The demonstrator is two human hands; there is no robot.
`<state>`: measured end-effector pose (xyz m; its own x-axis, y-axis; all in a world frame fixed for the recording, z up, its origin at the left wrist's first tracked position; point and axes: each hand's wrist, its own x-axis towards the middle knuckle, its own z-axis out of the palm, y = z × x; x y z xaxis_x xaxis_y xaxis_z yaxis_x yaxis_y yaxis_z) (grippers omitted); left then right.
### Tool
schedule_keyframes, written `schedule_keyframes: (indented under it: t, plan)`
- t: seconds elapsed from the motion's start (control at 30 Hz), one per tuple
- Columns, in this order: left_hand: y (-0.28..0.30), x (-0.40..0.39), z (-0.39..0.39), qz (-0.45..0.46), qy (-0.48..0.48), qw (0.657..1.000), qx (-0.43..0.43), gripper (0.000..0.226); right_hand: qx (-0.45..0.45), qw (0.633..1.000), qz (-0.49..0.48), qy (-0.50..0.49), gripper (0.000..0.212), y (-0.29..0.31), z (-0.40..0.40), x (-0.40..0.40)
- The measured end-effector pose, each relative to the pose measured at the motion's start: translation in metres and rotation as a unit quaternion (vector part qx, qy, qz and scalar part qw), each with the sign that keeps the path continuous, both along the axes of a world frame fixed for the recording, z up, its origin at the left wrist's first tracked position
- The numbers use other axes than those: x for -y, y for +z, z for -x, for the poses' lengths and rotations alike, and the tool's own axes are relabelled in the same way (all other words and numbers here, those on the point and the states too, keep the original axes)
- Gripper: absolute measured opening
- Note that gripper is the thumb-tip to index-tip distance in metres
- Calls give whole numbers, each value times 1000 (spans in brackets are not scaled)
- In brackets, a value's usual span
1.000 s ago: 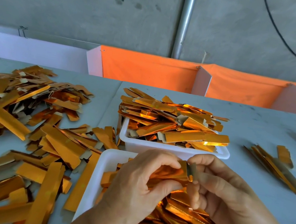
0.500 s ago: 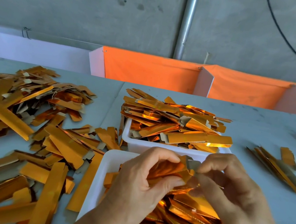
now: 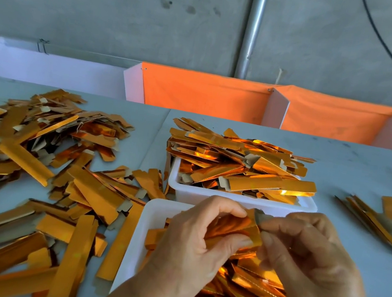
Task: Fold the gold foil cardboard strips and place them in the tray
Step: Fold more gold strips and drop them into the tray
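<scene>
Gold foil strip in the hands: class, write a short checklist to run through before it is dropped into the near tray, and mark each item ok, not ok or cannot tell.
1. Left hand grips the gold foil strip: ok.
2. Right hand pinches the strip's end tab: ok.
3. Fold finished and crease pressed flat: cannot tell, the fingers hide it.
4. Strip held above the near tray: ok.
5. Near tray has room: ok, white floor shows at its far left corner.
6. Far tray has room: not ok, heaped above its rim.
</scene>
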<state>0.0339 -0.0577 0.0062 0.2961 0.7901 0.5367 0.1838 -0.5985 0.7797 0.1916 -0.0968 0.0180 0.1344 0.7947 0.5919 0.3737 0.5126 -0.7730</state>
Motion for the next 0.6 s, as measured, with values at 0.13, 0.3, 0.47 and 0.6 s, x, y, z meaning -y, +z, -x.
schedule_keyframes:
  t: [0.13, 0.3, 0.47, 0.6]
  plan:
    - [0, -1, -1, 3, 1, 1000, 2, 28, 63, 993, -46, -86, 14, -4, 4, 1]
    - [0, 0, 0, 1, -2, 1000, 8, 27, 87, 987, -60, -120, 10, -5, 10, 1]
    - [1, 0, -1, 2, -7, 1000, 10, 28, -20, 997, 3, -69, 21, -6, 12, 0]
    - [0, 1, -1, -1, -6, 1000, 11, 26, -7, 998, 31, -46, 19, -3, 14, 2]
